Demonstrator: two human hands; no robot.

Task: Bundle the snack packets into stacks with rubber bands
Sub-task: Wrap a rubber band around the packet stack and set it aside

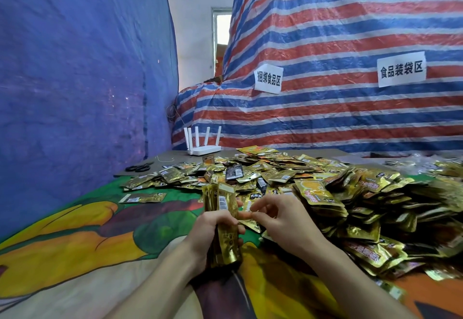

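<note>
We see the stack of gold snack packets (pixel 226 221) standing upright on its lower edge, clamped in the left hand (pixel 210 233). The palm is against the stack's left side, and the fingers (pixel 241 229) wrap round to its right face, closed tight on its middle. The top of the stack, with a barcode label, rises above the hand, and the bottom sticks out below it.

Just right of the stack is the right hand (pixel 280 221). Its fingers (pixel 260 208) are curled, with the thumb and forefinger tips drawn close together beside the stack's edge. We cannot tell whether they pinch anything.

Beyond the stack and to its right, a large loose heap of packets (pixel 350 193) covers the tabletop and rises highest on the right. One lone packet (pixel 142 198) lies flat to the left of the stack, apart from the heap.

Under the stack and both forearms we see a printed cloth (pixel 75 231) in yellow, green and orange.

Farther back and to the left of the stack, black scissors (pixel 137 167) lie on bare grey tabletop. A white router (pixel 204 149) with upright antennas stands well behind the stack.

A blue tarp (pixel 75 68) hangs well to the stack's left. A red, white and blue striped tarp (pixel 350 30) rises behind the stack and bears two paper signs (pixel 268 79).
</note>
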